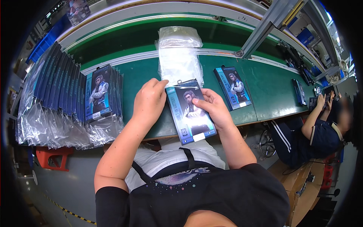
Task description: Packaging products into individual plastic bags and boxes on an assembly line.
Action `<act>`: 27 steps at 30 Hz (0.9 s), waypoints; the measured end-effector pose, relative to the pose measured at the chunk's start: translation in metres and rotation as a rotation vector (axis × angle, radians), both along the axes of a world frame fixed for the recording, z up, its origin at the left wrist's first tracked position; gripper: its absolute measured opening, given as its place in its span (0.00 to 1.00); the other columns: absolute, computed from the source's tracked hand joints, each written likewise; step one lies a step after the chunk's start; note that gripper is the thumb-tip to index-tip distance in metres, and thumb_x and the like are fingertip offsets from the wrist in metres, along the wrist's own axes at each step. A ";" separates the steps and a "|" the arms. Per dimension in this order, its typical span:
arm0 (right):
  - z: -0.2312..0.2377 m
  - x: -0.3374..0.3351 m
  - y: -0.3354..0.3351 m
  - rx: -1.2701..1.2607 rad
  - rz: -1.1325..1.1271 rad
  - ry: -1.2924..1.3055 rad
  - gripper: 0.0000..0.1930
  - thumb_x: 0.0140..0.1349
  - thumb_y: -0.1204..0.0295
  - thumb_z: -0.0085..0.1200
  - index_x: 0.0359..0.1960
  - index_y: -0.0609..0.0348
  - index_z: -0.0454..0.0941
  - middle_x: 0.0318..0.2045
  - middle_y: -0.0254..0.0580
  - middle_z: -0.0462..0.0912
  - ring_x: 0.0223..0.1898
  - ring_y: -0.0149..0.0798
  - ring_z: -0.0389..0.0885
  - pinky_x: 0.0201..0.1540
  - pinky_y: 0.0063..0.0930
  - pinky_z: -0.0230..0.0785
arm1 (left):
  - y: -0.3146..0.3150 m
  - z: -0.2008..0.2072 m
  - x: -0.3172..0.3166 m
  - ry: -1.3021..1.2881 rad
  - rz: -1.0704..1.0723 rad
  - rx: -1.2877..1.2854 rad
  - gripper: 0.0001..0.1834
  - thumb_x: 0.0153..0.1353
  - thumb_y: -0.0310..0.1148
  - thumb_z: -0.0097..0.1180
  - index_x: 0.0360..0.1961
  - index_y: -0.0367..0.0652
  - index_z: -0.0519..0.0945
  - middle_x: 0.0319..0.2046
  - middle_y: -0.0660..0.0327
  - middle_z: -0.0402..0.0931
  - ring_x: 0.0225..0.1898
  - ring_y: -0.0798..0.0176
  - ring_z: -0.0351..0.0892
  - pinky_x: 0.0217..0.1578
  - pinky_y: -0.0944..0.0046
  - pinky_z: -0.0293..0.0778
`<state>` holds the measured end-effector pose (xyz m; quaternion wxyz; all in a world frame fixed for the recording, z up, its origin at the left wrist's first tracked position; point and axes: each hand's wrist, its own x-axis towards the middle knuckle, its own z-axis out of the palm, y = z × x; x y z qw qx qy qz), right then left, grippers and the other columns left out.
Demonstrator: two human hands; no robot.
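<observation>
In front of me is a flat, dark blue printed box with a figure in a white jacket on its front, tilted with its lower end toward my body. My right hand grips its right edge, thumb on the front face. By the box's upper left corner, my left hand is closed, its fingertips pinching clear plastic at the edge of a bag. A pile of clear plastic bags lies just beyond the box's top end. Bright glare covers part of the box front, so I cannot tell whether plastic wraps it.
At left stands a row of similar boxes, many in clear bags. Another box lies right on the green table. A metal frame post rises beyond. At far right a co-worker handles something dark.
</observation>
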<state>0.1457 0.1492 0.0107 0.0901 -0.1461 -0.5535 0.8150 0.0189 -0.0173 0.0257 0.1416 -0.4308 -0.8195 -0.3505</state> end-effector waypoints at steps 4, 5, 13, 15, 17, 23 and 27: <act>-0.004 0.004 -0.005 0.052 -0.042 0.042 0.32 0.55 0.77 0.57 0.59 0.76 0.57 0.50 0.52 0.73 0.49 0.35 0.74 0.50 0.25 0.68 | 0.000 -0.001 -0.004 0.039 0.018 0.037 0.11 0.51 0.20 0.54 0.38 0.39 0.79 0.28 0.54 0.74 0.30 0.52 0.75 0.31 0.58 0.72; -0.004 0.004 -0.005 0.053 -0.038 0.039 0.32 0.55 0.77 0.57 0.59 0.76 0.57 0.50 0.52 0.73 0.49 0.35 0.74 0.50 0.25 0.68 | 0.000 -0.001 -0.003 0.036 0.021 0.037 0.11 0.51 0.20 0.54 0.38 0.39 0.79 0.28 0.54 0.74 0.30 0.52 0.75 0.31 0.58 0.72; -0.001 0.008 -0.008 0.013 -0.217 0.068 0.16 0.56 0.76 0.59 0.42 0.68 0.67 0.38 0.47 0.78 0.37 0.30 0.78 0.41 0.23 0.72 | -0.006 0.006 0.011 -0.335 -0.204 0.120 0.11 0.52 0.21 0.56 0.39 0.38 0.78 0.27 0.59 0.75 0.30 0.63 0.77 0.33 0.64 0.74; 0.004 0.012 -0.009 -0.030 -0.231 0.089 0.10 0.57 0.75 0.59 0.33 0.63 0.69 0.29 0.41 0.80 0.29 0.27 0.79 0.35 0.20 0.72 | -0.011 0.002 0.008 -0.775 -0.250 0.253 0.14 0.55 0.24 0.58 0.44 0.37 0.76 0.30 0.61 0.76 0.31 0.69 0.77 0.33 0.67 0.74; 0.006 0.014 -0.010 -0.047 -0.202 0.100 0.09 0.56 0.76 0.59 0.32 0.62 0.70 0.28 0.41 0.80 0.28 0.27 0.79 0.34 0.19 0.72 | -0.010 -0.007 0.001 -1.114 -0.208 0.439 0.21 0.58 0.32 0.60 0.51 0.37 0.70 0.37 0.60 0.76 0.35 0.70 0.77 0.35 0.70 0.73; 0.007 0.013 -0.025 -0.077 -0.011 -0.004 0.10 0.56 0.71 0.61 0.21 0.60 0.73 0.22 0.33 0.79 0.24 0.20 0.72 0.28 0.14 0.65 | 0.001 0.000 0.026 -1.756 -0.429 0.818 0.21 0.58 0.34 0.58 0.49 0.35 0.71 0.43 0.57 0.76 0.42 0.63 0.78 0.44 0.62 0.75; 0.014 0.015 -0.020 0.076 0.175 0.072 0.23 0.51 0.76 0.64 0.49 0.68 0.71 0.36 0.37 0.79 0.34 0.25 0.76 0.36 0.18 0.69 | -0.004 0.006 0.015 -1.696 -0.367 0.872 0.18 0.57 0.27 0.56 0.48 0.31 0.71 0.42 0.53 0.77 0.41 0.59 0.80 0.44 0.60 0.77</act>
